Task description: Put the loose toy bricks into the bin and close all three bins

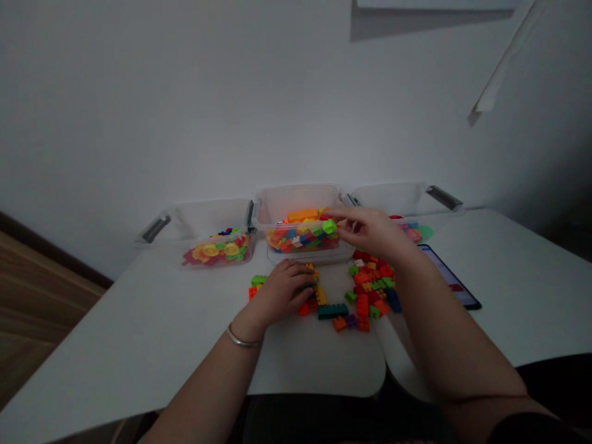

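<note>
My left hand (287, 287) rests on the table over a group of toy bricks, its fingers curled round some of them; the palm hides part of the group. A yellow brick (320, 295) and a dark green long brick (333, 311) show just beyond its thumb. My right hand (363, 228) reaches to the middle clear box (296, 192). Between its thumb and index fingertips is a bright green brick (329, 226), at the box's front rim. Many coloured bricks fill the lower part of this box, with an orange block (303, 216) on top.
Loose bricks (370, 283) lie in a pile under my right forearm. A left clear box (217, 253) holds yellow, green and red pieces; a right clear box (393, 200) holds other pieces. A phone (451, 277) lies to the right on the white table (139, 345). Behind stands a wall.
</note>
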Tool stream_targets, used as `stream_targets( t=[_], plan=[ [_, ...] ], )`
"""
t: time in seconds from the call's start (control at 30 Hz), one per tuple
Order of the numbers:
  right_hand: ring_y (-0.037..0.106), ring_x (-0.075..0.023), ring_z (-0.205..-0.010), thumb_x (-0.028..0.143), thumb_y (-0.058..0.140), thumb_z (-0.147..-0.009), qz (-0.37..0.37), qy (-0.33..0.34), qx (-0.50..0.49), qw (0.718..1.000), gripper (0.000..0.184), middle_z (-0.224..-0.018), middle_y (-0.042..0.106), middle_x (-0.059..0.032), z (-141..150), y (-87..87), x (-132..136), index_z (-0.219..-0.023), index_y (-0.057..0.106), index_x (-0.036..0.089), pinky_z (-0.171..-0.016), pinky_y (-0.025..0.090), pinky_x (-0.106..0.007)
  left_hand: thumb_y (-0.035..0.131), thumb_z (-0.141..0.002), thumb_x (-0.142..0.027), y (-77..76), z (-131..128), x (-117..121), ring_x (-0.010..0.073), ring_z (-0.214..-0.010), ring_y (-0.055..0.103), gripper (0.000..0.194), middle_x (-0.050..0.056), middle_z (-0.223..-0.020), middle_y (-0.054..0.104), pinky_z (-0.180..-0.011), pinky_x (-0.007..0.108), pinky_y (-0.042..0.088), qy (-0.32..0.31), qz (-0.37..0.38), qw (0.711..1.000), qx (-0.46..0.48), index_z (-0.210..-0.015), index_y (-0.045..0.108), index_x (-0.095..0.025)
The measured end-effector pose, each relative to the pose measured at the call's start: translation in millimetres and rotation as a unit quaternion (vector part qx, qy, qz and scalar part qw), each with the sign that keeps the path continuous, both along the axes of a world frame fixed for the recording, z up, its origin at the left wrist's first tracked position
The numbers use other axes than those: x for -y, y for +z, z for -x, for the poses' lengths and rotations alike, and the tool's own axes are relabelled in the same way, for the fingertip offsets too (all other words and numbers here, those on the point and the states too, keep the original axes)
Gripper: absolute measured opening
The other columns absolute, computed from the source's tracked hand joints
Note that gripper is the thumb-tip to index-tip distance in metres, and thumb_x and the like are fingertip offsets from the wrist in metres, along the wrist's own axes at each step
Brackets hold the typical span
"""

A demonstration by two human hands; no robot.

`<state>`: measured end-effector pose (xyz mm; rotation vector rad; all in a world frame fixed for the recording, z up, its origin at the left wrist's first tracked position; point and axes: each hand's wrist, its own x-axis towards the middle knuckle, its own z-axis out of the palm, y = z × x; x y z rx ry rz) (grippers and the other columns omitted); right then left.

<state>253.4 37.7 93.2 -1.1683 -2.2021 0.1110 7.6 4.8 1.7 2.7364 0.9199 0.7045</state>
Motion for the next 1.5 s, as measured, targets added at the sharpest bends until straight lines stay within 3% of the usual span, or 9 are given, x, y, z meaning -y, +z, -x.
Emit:
stream_targets(
  t=[0.1,0.27,0.43,0.6,0.9,1.13,1.3,1.43,1.5],
  plan=[
    [0.062,-0.016,-0.076,0.021,0.05,-0.088,-0.074,-0.034,-0.076,0.994,0.036,-0.1,0.073,-0.0053,-3,-6.1,-8,-0.119,0.069,0.023,-0.071,0.049,-0.029,0.055,-0.092,-0.028,0.6,0,0,0.0243,-0.113,0.055,0.021,0.008,-0.117,0.067,-0.101,0.046,0.044,-0.002,0.001,1.0,0.003,-0.105,0.069,-0.021],
    [0.061,-0.0227,-0.099,0.023,0.048,-0.092,-0.155,-0.093,-0.016,0.983,0.034,-0.109,0.072,-0.0083,4,-16.1,-16,-0.119,0.069,0.022,-0.092,0.044,-0.038,0.054,-0.093,-0.028,1.2,-1,0,0.0245,-0.114,0.056,0.021,0.008,-0.117,0.067,-0.101,0.046,0.044,-0.002,0.002,1.0,0.004,-0.105,0.069,-0.02],
    [0.06,-0.025,-0.103,0.024,0.046,-0.093,-0.125,-0.118,0.056,0.984,0.034,-0.113,0.072,-0.0075,14,-23.8,-16,-0.118,0.07,0.022,-0.093,0.041,-0.04,0.055,-0.093,-0.029,0.1,0,0,0.0241,-0.114,0.055,0.021,0.008,-0.118,0.066,-0.101,0.045,0.044,-0.003,-0.001,1.0,0.003,-0.105,0.069,-0.02],
    [0.06,-0.0267,-0.107,0.032,0.044,-0.095,-0.078,-0.099,0.112,0.986,0.036,-0.114,0.072,-0.0095,20,-25.6,-15,-0.118,0.069,0.019,-0.099,0.037,-0.043,0.054,-0.093,-0.029,0.5,-1,0,0.0239,-0.113,0.055,0.021,0.007,-0.118,0.066,-0.101,0.045,0.044,-0.003,-0.001,1.0,-0.003,-0.106,0.069,-0.021],
    [0.059,-0.0291,-0.109,0.032,0.056,-0.087,-0.076,-0.079,0.156,0.982,0.037,-0.115,0.069,-0.0147,20,-23.7,-14,-0.117,0.065,0.011,-0.107,0.032,-0.045,0.054,-0.093,-0.029,1.5,-1,0,0.023,-0.114,0.056,0.021,0.008,-0.118,0.066,-0.101,0.045,0.044,-0.004,0.004,1.0,-0.001,-0.106,0.068,-0.021],
    [0.058,-0.0295,-0.115,0.032,0.057,-0.087,-0.066,-0.057,0.151,0.985,0.037,-0.12,0.067,-0.0133,18,-25.8,-17,-0.119,0.062,0.014,-0.109,0.031,-0.048,0.055,-0.092,-0.027,1.7,-1,1,0.0233,-0.114,0.056,0.021,0.007,-0.118,0.066,-0.101,0.045,0.045,-0.005,0.004,1.0,0.004,-0.108,0.068,-0.022],
    [0.054,-0.0288,-0.119,0.031,0.055,-0.088,-0.078,-0.041,0.084,0.993,0.043,-0.126,0.064,-0.0144,15,-19.8,-12,-0.126,0.058,0.012,-0.107,0.033,-0.046,0.054,-0.091,-0.025,-0.8,1,-2,0.0236,-0.113,0.057,0.024,0.009,-0.119,0.066,-0.099,0.046,0.047,0.014,-0.006,0.999,0.029,-0.112,0.066,-0.021],
    [0.059,-0.0251,-0.106,0.026,0.051,-0.089,-0.12,-0.033,0.017,0.992,0.026,-0.11,0.07,-0.0108,17,-5.0,2,-0.108,0.066,0.017,-0.097,0.04,-0.041,0.055,-0.088,-0.019,1.2,2,-3,0.0241,-0.11,0.059,0.022,0.009,-0.116,0.067,-0.097,0.047,0.049,0.058,-0.014,0.997,0.044,-0.107,0.066,-0.019],
    [0.062,-0.0221,-0.094,0.027,0.05,-0.09,-0.096,-0.019,0.018,0.995,0.022,-0.099,0.072,-0.0089,20,1.2,10,-0.099,0.068,0.017,-0.086,0.044,-0.035,0.056,-0.087,-0.017,2.3,3,-2,0.0243,-0.108,0.06,0.02,0.01,-0.114,0.067,-0.095,0.046,0.05,0.087,-0.01,0.995,0.049,-0.104,0.067,-0.018]
  ],
)
